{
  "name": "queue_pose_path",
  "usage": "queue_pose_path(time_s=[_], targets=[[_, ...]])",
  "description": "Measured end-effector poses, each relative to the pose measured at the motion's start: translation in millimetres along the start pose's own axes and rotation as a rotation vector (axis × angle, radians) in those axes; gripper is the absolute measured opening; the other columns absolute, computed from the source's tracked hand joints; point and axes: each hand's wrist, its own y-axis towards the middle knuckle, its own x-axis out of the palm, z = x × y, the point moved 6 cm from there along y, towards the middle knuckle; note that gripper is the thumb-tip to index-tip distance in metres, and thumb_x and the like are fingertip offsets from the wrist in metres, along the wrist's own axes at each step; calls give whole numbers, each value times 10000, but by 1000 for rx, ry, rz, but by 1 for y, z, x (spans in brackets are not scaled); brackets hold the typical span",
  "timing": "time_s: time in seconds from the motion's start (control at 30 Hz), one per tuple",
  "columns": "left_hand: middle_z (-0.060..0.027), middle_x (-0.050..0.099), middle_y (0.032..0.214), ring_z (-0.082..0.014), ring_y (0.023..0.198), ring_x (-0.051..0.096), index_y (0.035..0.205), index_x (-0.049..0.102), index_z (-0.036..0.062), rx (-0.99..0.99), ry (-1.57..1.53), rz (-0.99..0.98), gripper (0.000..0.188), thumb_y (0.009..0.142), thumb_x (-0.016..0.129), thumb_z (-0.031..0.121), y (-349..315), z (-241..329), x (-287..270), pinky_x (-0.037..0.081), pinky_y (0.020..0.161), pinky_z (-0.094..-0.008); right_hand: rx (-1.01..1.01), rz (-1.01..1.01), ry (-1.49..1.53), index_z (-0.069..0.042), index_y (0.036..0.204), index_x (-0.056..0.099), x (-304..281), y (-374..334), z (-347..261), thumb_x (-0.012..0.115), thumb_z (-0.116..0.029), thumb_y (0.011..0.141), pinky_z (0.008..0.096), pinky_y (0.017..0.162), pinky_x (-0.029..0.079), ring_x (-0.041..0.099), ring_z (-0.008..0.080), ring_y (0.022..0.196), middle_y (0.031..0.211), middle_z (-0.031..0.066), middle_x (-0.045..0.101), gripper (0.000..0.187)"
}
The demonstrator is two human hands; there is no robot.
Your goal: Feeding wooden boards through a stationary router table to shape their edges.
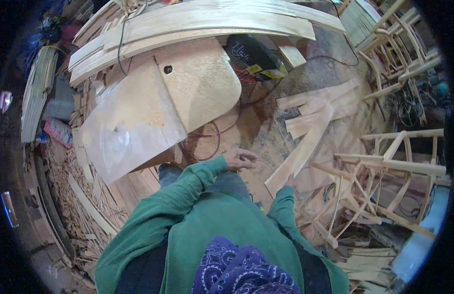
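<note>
A long pale wooden board [301,149] slants from beside my lap out to the far right. Near its close end, my right hand [290,181] grips its right edge; most of the fingers are hidden by the board. My left hand [240,159] hovers in front of my body, left of the board and apart from it. Its fingers are loosely bent and slightly spread, with nothing seen in them. Beyond the far part of the held board, several shorter boards [334,100] lie on the dusty floor.
To the left stands a work table [134,130] with a wood-panel top [200,73] and sawdust. Long planks [202,29] are stacked behind it. A dark box [254,54] stands beyond. Wooden chair frames [388,164] crowd the right; scrap wood [97,215] covers the left floor.
</note>
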Motion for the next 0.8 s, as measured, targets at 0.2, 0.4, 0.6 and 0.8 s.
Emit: queue_pose_path(time_s=[0.2, 0.4, 0.6, 0.8], targets=[[-5, 713, 888, -68, 717, 620, 1219, 682, 65, 82, -44, 13, 341, 920, 708, 227, -36, 83, -4, 503, 611, -240, 84, -47, 47, 121, 1355, 477, 7, 50, -60, 593, -591, 910, 389, 952, 483, 581, 287, 1089, 1252, 189, 598, 848], [-67, 702, 979, -141, 835, 645, 1140, 700, 22, 579, -234, -368, 441, 824, 805, 311, -123, 224, 42, 523, 700, -296, -2, -199, 34, 63, 1267, 519, 34, 70, -110, 606, -534, 915, 367, 844, 476, 602, 264, 988, 1166, 152, 622, 698], [-175, 681, 881, -254, 704, 645, 1008, 705, -70, 1322, -335, -788, 390, 832, 803, 264, -232, 332, 71, 488, 565, -343, -18, -443, -151, 5, 1180, 561, 73, 53, -82, 619, -477, 921, 344, 737, 470, 622, 241, 886, 1079, 116, 646, 550], [-156, 655, 823, -262, 660, 617, 958, 700, -64, 1280, -587, -748, 331, 870, 780, 245, -244, 322, 81, 446, 534, -359, -40, -882, -537, -53, 1093, 603, 124, -4, 3, 633, -420, 927, 322, 629, 464, 643, 218, 784, 993, 79, 671, 403]])
